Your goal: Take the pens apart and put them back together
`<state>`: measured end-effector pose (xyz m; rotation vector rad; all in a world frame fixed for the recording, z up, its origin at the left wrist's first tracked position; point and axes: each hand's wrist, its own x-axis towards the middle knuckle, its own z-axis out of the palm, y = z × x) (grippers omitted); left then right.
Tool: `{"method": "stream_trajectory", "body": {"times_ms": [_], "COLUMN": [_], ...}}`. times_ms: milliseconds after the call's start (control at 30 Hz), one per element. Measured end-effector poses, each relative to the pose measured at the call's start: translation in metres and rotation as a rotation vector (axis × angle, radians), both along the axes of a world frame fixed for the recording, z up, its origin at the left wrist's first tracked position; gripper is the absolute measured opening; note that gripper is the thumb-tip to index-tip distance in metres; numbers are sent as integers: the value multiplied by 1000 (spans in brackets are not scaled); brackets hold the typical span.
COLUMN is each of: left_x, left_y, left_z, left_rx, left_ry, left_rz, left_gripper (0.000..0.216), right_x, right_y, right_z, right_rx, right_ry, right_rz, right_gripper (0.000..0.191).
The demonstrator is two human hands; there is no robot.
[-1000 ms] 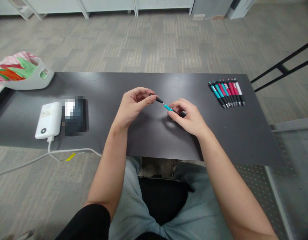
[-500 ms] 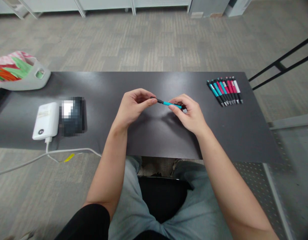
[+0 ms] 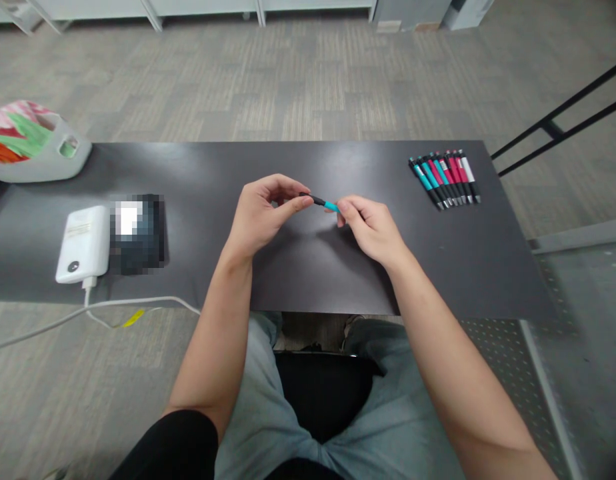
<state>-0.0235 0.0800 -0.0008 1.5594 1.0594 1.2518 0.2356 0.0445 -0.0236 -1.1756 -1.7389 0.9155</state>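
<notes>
Above the middle of the dark table, a teal and black pen is held between both hands. My left hand pinches its black end with thumb and fingertips. Around the teal barrel, my right hand is closed, hiding the pen's other end. To the right on the table lies a row of several pens, side by side and slightly fanned, with teal, red and white barrels and black grips.
On the left, a white power bank with a white cable lies beside a blurred dark object. A white basket of colourful items stands at the far left. Black metal bars rise beyond the right edge.
My right hand has slid inward along the pen, now covering more of its teal barrel, its fingers wrapped closer. My left hand keeps its pinch. The view has shifted slightly.
</notes>
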Motion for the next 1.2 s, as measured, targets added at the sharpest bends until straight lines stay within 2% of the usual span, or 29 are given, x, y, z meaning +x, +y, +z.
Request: {"method": "stream_trajectory", "body": {"times_ms": [167, 267, 400, 500, 633, 1000, 1133, 1200], "left_x": [1, 1, 1, 1, 0, 1, 1, 2], "left_y": [0, 0, 0, 1, 1, 1, 2, 2], "left_z": [-1, -2, -3, -4, -5, -3, -3, -3], "left_rx": [23, 25, 13, 14, 19, -1, 12, 17], "left_ry": [7, 19, 18, 12, 16, -7, -1, 4], "left_rz": [-15, -6, 0, -3, -8, -10, 0, -2], "left_gripper": [58, 58, 58, 55, 52, 60, 63, 64], "right_x": [-1, -2, -1, 0, 2, -2, -4, -4], "right_y": [-1, -1, -1, 0, 0, -3, -4, -5], "right_z": [2, 2, 2, 2, 1, 1, 0, 1], "right_rx": [21, -24, 41, 17, 112, 115, 191, 193], "right_ry": [18, 14, -6, -47, -68, -133, -151, -167], "right_rz": [-13, 5, -25, 6, -29, -13, -77, -59], "right_gripper": [63, 69, 68, 69, 61, 62, 56, 54]}}
